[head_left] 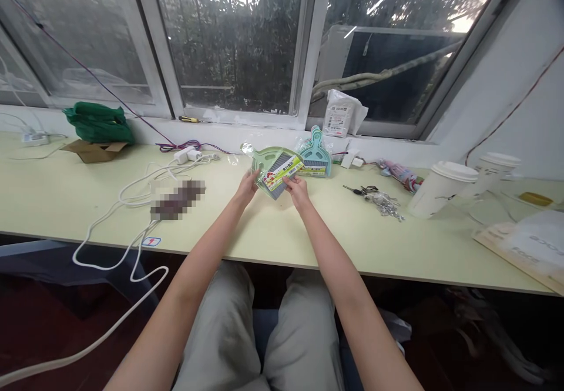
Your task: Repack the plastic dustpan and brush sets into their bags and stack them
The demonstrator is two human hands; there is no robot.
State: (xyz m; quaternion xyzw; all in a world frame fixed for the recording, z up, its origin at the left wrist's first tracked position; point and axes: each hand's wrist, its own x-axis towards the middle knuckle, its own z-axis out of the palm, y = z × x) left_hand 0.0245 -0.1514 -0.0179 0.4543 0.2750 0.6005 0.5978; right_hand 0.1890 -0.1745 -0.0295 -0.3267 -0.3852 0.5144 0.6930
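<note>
A green dustpan and brush set (277, 170) in clear plastic, with a printed label, is held tilted above the table. My left hand (247, 187) grips its left edge, and my right hand (296, 190) pinches its lower right edge. Right behind it, a blue-green set of the same kind (318, 157) stands near the window ledge, partly hidden by the held one.
Left on the pale table (247, 235) are white cables (132, 200), a cardboard box (94, 151) and a green bag (97, 122). Keys (381, 198), paper cups (442, 188) and a paper bag (529, 244) lie right. A wrapped white package (341, 114) sits by the window.
</note>
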